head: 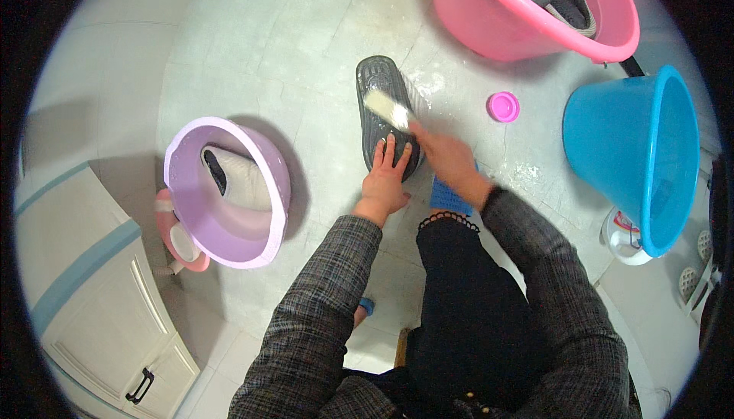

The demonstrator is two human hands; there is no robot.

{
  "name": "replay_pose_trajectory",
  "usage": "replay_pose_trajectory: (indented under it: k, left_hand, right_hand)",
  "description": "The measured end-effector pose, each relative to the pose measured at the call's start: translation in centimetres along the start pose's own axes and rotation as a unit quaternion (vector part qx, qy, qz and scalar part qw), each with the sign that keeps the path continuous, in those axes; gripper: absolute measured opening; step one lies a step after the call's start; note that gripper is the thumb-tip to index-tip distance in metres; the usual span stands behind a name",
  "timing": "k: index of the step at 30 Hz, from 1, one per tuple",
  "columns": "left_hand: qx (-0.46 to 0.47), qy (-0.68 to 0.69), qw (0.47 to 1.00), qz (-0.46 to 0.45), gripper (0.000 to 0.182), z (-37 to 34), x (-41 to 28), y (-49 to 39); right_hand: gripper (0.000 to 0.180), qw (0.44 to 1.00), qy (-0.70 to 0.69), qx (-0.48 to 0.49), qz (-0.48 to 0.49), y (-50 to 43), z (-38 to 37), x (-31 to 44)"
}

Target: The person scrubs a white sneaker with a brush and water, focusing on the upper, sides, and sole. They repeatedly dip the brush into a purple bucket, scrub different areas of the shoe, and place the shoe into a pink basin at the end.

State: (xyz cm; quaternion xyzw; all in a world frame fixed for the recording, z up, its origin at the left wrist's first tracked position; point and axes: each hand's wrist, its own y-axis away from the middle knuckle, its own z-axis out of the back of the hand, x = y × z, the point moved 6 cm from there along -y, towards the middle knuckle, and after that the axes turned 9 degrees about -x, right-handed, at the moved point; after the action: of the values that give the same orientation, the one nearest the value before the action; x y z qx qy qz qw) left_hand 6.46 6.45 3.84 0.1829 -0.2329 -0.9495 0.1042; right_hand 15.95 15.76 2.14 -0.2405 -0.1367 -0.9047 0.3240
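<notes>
A slipper (375, 83) lies sole up on the wet tiled floor, its black tread facing me. A strip of light woven fabric shows along its right side. My left hand (385, 181) rests on the heel end, fingers spread flat against the sole and thumb off to the side. In my right hand (450, 152) is a pale scrubbing brush (385, 108), its head lying across the middle of the sole. The brush and the right hand are slightly blurred. My right fingers hide most of its handle.
A purple basin (229, 255) with a light slipper (241, 175) stands at left. A pink tub (493, 23) holding dark footwear (573, 6), a blue bucket (608, 138) and a small pink lid (504, 107) are at right. A white cabinet (109, 316) stands at lower left.
</notes>
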Motion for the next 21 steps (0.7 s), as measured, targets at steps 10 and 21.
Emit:
replay_pose_trajectory:
  k: [10,21]
  left_hand:
    - [-0.003,-0.029,1.0,-0.001,0.106,0.2,-0.2,-0.2]
    - [0.046,-0.014,0.999,0.021,0.106,-0.5,0.8,0.1]
  right_hand:
    - [0.033,0.992,0.016,-0.104,-0.072,-11.7,3.9,1.1]
    - [0.048,0.997,0.027,0.056,0.035,1.0,-0.1,2.7]
